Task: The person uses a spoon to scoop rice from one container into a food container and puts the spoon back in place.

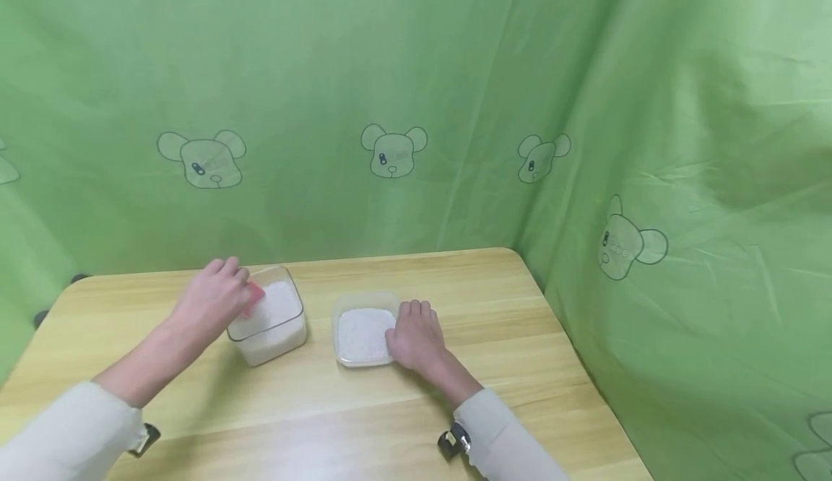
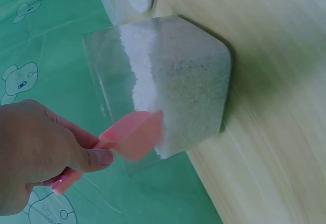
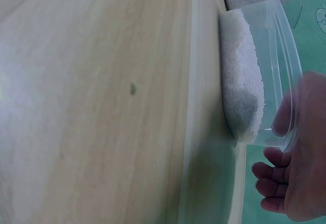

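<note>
My left hand (image 1: pixel 217 295) pinches the handle of a pink scoop (image 2: pixel 136 136). The scoop is at the left side of a tall clear container (image 1: pixel 276 342), whose white grains (image 2: pixel 188 81) look like rice. How deep the scoop sits cannot be told. To the right stands a smaller, shallow clear plastic container (image 1: pixel 367 300), also holding white grains (image 3: pixel 239 76). My right hand (image 1: pixel 419 336) grips this one's right wall, the thumb over the rim on the inside and the curled fingers outside.
Both containers stand apart on a wooden table (image 1: pixel 312 409) with rounded far corners. A green curtain (image 1: pixel 312 69) printed with bear faces hangs behind the table and along its right side. Each wrist wears a small dark device (image 1: pixel 455 440) on a strap.
</note>
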Demonstrator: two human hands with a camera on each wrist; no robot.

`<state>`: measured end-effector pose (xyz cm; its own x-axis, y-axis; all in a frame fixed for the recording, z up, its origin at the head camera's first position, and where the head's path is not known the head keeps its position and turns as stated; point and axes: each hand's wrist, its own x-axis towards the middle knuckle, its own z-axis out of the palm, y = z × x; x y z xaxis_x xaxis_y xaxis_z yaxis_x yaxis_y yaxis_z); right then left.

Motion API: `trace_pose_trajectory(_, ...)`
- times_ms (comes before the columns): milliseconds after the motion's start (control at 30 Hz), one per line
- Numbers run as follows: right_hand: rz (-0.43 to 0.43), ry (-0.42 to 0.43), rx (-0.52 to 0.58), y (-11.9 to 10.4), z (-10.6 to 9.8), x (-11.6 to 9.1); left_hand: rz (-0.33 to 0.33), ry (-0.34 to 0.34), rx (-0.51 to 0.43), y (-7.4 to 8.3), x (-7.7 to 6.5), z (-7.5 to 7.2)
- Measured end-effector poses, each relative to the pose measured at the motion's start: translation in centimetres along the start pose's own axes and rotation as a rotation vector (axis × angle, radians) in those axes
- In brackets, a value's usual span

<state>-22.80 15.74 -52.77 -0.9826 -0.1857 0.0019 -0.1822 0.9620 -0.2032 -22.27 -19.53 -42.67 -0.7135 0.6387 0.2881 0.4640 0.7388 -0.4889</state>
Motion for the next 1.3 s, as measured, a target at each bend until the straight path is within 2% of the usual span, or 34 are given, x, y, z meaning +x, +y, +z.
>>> trace_pose_trajectory(200, -0.003, -0.011, 0.01, 0.0, 0.0, -0.2, 0.004, -0.054, -0.01, 0.4, 0.0, 0.7)
trace_pose_trajectory(433, -0.001, 0.002, 0.004, 0.2, -0.1, -0.1, -0.005, -0.052, -0.045, 0.7, 0.4, 1.4)
trace_pose_trajectory(600, 0.012, -0.014, 0.007, 0.4, 0.1, -0.4, 0.02, -0.073, -0.062, 1.1, 0.6, 1.9)
trace_pose_trajectory(733, 0.016, -0.011, 0.004, 0.5, 0.3, -0.5, 0.047, -0.056, -0.034, 1.5, 0.9, 2.5)
trace_pose_trajectory(900, 0.01, -0.005, -0.001, 0.6, 0.2, -0.3, 0.047, -0.032, -0.025, 1.4, 1.3, 2.6)
trace_pose_trajectory(1100, 0.003, -0.009, -0.009, 0.8, -0.1, 0.0, 0.065, -0.068, -0.167, 0.8, 2.0, 2.6)
trace_pose_trajectory(1300, 0.004, -0.008, -0.002, 0.8, -0.1, 0.2, 0.062, -0.115, -0.323, -0.3, 2.1, 3.6)
